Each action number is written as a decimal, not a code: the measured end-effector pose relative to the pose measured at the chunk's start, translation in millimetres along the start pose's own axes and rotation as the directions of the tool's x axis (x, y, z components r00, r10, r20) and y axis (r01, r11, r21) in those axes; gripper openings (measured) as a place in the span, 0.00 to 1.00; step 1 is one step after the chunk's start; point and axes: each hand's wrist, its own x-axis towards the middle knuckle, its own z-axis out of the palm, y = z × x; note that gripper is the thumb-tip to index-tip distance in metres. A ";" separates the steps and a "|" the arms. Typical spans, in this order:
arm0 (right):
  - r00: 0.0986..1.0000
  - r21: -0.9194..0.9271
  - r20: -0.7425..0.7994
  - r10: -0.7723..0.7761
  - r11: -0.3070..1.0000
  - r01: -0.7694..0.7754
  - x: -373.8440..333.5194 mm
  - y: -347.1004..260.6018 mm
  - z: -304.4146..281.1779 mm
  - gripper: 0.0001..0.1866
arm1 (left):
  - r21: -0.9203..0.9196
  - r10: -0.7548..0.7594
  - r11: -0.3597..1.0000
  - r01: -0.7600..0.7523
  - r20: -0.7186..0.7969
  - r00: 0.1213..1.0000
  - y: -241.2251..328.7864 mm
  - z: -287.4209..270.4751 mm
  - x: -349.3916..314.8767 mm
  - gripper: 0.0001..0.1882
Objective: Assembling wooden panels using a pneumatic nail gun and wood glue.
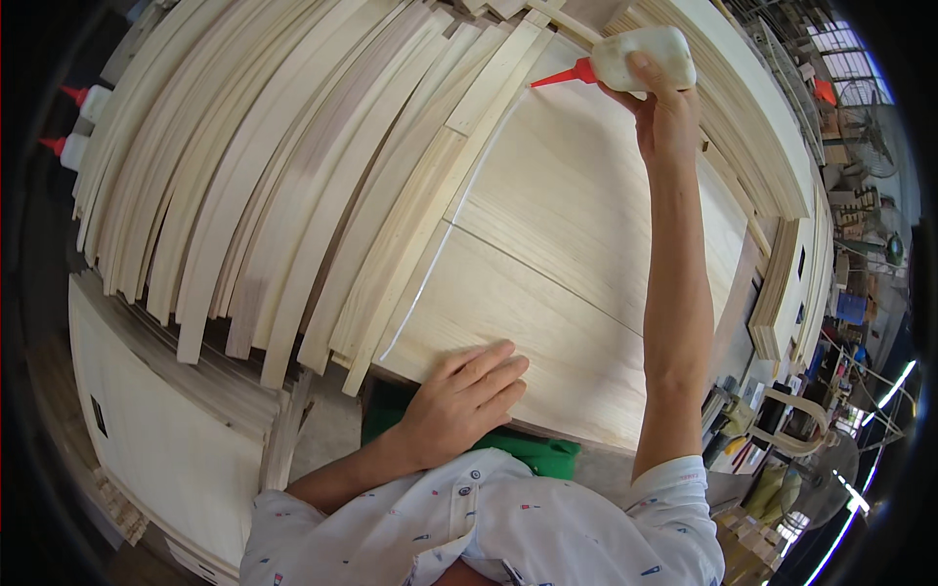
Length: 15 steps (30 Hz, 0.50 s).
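Note:
A white glue bottle (625, 61) with a red nozzle is gripped in my right hand (667, 112), tipped sideways so the nozzle points left. Its tip touches or nearly touches the far end of a thin white glue line (430, 264). That line runs along the left side of a pale wooden panel (567, 234), close to a wooden strip (420, 225) at its edge. Flat on the panel's near edge rests my left hand (467, 402), fingers stretched out and holding nothing. A straight dark seam crosses the panel between my two hands.
Many long wooden slats (283, 166) lie side by side on the left. Two more red-tipped bottles (73, 149) stand beyond them. Stacked boards (762, 117) line the right side. White panels (166, 381) sit at lower left, and a fan (821, 469) stands at lower right.

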 end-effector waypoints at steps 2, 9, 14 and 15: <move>1.000 -0.018 -0.006 -0.010 1.000 0.010 14.3 4.6 -9.3 0.21 | -0.012 -0.004 1.000 0.004 0.010 1.000 0.1 -1.0 1.2 0.23; 0.994 -0.023 -0.084 -0.066 0.998 0.064 49.0 8.9 -20.8 0.21 | 0.008 -0.038 0.999 0.038 0.026 0.999 2.6 -2.6 3.6 0.21; 0.972 0.024 -0.225 -0.073 0.997 0.080 64.8 14.2 -15.1 0.17 | 0.037 -0.052 0.998 0.050 0.054 0.997 3.4 -3.6 5.1 0.18; 0.968 0.031 -0.238 -0.078 0.996 0.088 67.8 18.1 -18.1 0.19 | 0.042 -0.052 0.998 0.049 0.054 0.997 4.0 -3.8 5.7 0.18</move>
